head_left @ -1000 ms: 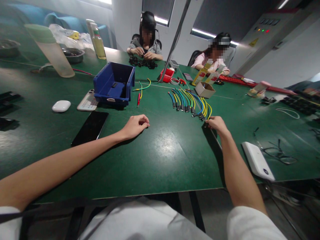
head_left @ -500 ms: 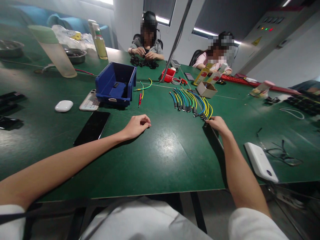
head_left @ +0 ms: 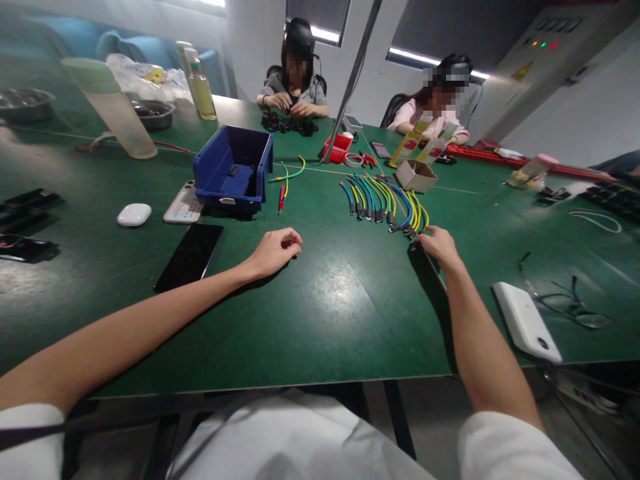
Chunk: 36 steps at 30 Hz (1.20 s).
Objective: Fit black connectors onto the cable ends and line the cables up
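Note:
My left hand (head_left: 277, 252) rests on the green table (head_left: 320, 333) with its fingers loosely curled in, and nothing shows in it. At the right end of a fanned row of short cables (head_left: 383, 200), my right hand (head_left: 439, 245) has thumb and fingertips pressed together. The cables are yellow, blue and green with dark sleeves and ring lugs at their near ends. Whatever lies between the right fingertips is hidden. Beyond the left hand lie a red-tipped probe (head_left: 281, 199) and a loose pair of yellow and green cables (head_left: 290, 171).
A blue bin (head_left: 227, 203) stands behind the left hand, near a black phone (head_left: 189, 257). To the right lie a white device (head_left: 526, 320) and glasses (head_left: 575, 310). A small carton (head_left: 416, 177) sits behind the cables. Two people work across the table.
My right hand has shifted slightly right and up, off the lug ends it was over. The left hand stays where it was. The view has tilted a little.

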Tool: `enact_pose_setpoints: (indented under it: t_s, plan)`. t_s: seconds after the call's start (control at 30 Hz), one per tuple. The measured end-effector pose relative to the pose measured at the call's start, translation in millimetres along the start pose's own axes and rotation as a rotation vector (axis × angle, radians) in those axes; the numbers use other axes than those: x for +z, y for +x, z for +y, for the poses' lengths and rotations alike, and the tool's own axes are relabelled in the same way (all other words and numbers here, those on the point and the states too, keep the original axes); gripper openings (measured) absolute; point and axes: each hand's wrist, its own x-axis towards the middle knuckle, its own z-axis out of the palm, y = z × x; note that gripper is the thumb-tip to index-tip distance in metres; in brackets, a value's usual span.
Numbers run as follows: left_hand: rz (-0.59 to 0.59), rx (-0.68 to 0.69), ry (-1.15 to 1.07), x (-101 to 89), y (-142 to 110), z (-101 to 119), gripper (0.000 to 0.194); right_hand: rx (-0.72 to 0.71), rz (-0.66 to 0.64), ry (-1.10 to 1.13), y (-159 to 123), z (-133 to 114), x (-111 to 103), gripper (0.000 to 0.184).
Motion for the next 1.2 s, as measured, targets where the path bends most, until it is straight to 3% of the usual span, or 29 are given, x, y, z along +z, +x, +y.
enact_pose_setpoints:
  t_s: [0.13, 0.23, 0.4, 0.5, 0.63, 0.7, 0.8, 0.93, 1.1, 1.2]
  plan:
    - [0.042, -0.012, 0.033, -2.5, -1.5, 5.1, 0.011, 0.065, 0.187, 0.144, -6.3, -5.3, -2.1, 0.04]
    - [0.05, -0.028, -0.009, -3.5, -1.6, 10.1, 0.011, 0.032, 0.296, 0.264, -13.7, -17.1, -2.4, 0.03]
    - [0.182, 0.036, -0.043, -19.6, 7.3, 19.3, 0.014, -0.125, 0.31, 0.319, -33.9, -46.8, 3.4, 0.02]
    - [0.34, 0.08, -0.051, -47.0, 21.7, 22.1, 0.014, -0.219, 0.211, 0.282, -48.9, -65.5, 10.5, 0.017]
    - [0.616, 0.086, -0.016, -101.2, 50.0, 17.7, 0.017, -0.37, 0.11, 0.279, -63.3, -85.3, 23.8, 0.017]
    - [0.655, 0.043, 0.101, -128.7, 63.9, 13.6, 0.022, -0.439, 0.071, 0.264, -66.2, -91.6, 29.9, 0.017]
    - [0.531, -0.04, 0.402, -159.5, 80.0, 8.2, 0.03, -0.515, 0.033, 0.259, -66.4, -95.9, 35.2, 0.017]
    - [0.363, -0.038, 0.702, -178.0, 96.3, -2.3, 0.034, -0.536, 0.055, 0.28, -63.5, -94.4, 36.5, 0.017]
    - [-0.133, -0.192, 0.889, -184.9, 118.5, -32.4, 0.03, -0.534, 0.051, 0.321, -60.9, -91.5, 37.3, 0.017]
    - [-0.312, -0.278, 0.855, -186.0, 127.8, -47.6, 0.031, -0.53, 0.04, 0.333, -60.5, -92.6, 37.8, 0.017]
